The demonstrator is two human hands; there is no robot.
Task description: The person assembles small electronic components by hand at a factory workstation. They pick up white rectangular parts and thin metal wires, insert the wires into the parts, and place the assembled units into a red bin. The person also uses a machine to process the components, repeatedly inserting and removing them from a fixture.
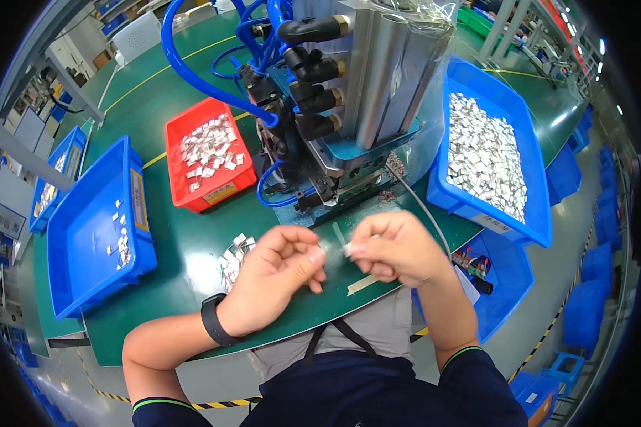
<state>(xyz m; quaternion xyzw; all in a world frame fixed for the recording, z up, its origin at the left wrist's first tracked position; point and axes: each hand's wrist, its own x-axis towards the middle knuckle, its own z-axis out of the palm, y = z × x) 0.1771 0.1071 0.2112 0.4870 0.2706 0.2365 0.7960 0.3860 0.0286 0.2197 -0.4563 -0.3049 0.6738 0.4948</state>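
My right hand (400,249) pinches a small white part (348,249) between thumb and forefinger, above the front edge of the green bench. Facing it across a narrow gap, my left hand (274,274) has its fingers curled and the thumb against the forefinger. Whether anything sits in that left pinch is too small to make out. Beside the left hand, partly behind it, lies a loose pile of small white parts (233,257) on the bench. A machine with black fittings and blue air hoses (303,128) stands just beyond both hands.
A red bin (248,174) of white parts is left of the machine. Further left stands a blue bin (85,238) with a few parts. On the right is a blue bin (541,206) full of white parts, with another blue bin (509,285) below. A grey cable (420,201) crosses the bench.
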